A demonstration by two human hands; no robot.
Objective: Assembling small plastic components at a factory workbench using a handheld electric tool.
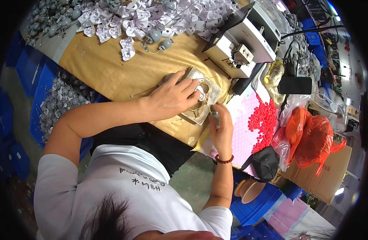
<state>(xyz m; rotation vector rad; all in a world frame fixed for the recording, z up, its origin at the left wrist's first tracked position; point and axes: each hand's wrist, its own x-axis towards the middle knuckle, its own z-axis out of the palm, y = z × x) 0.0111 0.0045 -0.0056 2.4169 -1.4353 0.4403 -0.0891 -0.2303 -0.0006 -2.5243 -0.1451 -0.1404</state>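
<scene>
A square metal fixture block (pixel 215 93) with a round recess lies on the brown-covered table in front of me. In the recess sits a small white plastic piece (pixel 201 93). My left hand (pixel 173 98) reaches over the block from the left, its bent fingertips on the white piece and its thumb hidden. A grey rounded part shows partly behind that hand, and a thin wire (pixel 141 94) runs out on its left. My right hand (pixel 222 130), with a beaded bracelet, is at the block's near right corner. Its thumb and fingers curl round something small and greyish, too hidden to name.
White plastic pieces (pixel 142 18) and grey wired parts heap at the far side. A boxy white machine (pixel 244 44) stands beyond the block. Red small parts (pixel 263 120) lie on a pink sheet at right, near a black pouch (pixel 266 164). A blue bin (pixel 36 108) stands left.
</scene>
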